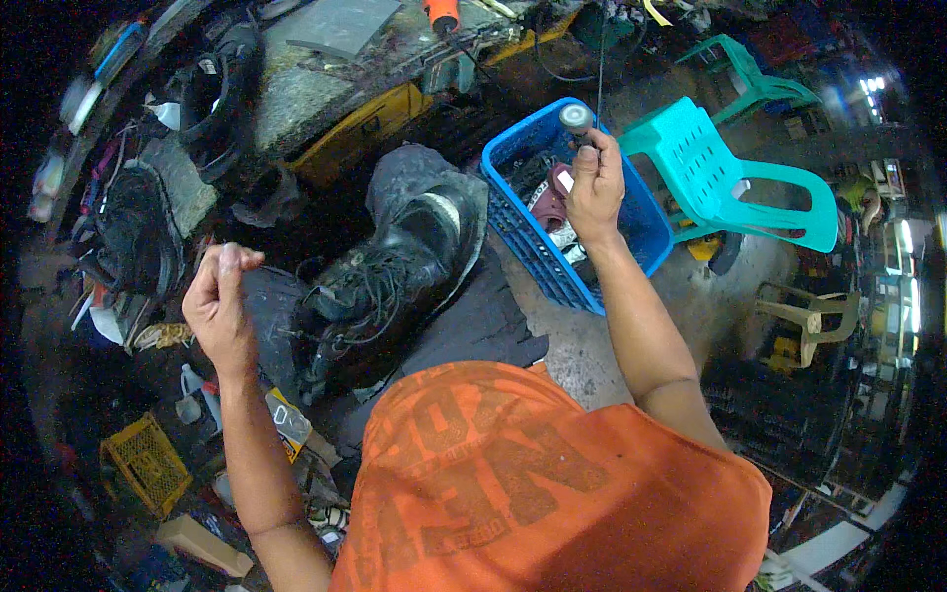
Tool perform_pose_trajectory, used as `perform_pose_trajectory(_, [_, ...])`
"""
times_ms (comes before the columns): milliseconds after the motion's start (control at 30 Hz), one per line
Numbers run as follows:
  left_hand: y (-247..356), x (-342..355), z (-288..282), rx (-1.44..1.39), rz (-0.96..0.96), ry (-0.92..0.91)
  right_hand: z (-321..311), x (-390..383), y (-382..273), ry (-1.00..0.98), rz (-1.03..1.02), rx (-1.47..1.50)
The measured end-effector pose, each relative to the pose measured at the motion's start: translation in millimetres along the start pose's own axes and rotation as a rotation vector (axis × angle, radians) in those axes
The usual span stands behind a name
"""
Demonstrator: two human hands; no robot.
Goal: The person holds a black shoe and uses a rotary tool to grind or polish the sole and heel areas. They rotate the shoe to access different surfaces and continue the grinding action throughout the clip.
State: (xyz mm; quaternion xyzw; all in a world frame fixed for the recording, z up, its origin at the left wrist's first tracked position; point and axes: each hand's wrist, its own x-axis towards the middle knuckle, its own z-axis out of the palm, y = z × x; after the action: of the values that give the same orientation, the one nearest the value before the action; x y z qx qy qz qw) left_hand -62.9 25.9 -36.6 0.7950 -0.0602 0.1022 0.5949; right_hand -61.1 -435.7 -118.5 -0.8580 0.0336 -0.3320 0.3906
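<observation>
A black lace-up shoe [370,271] lies across my lap, its laces loose and its pale inner lining showing at the opening. My left hand [219,306] is raised to the left of the shoe, apart from it. Its fingers are curled closed, and whatever they may pinch is too small to make out. Over the blue basket, my right hand [596,187] grips a short hand tool with a round, pale end [575,119]. The tool's working end is not clear to me, and my fingers cover part of it.
The blue plastic basket [513,232] holds shoes, one of them maroon [548,202]. A turquoise plastic chair [691,163] stands to its right. On the left are another black shoe [138,232] and a yellow crate [146,464]. A cluttered workbench [296,104] runs along the far side.
</observation>
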Motion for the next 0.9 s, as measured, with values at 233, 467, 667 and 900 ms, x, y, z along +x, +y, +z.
perform_pose_trajectory(233, [3, 9, 23, 0.048, -0.022, -0.208, -24, -13, -4, -0.075, 0.185, 0.033])
perform_pose_trajectory(467, [-20, -36, -16, -0.176, -0.118, -0.222, -42, -17, 32, -0.007, -0.008, -0.206])
perform_pose_trajectory(667, [-17, -124, 10, 0.238, -0.226, -0.356, -37, -13, 73, -0.053, -0.102, -0.436])
perform_pose_trajectory(900, [-19, -138, 4, -0.004, 0.081, 0.045, -31, 14, 84, -0.043, 0.012, -0.176])
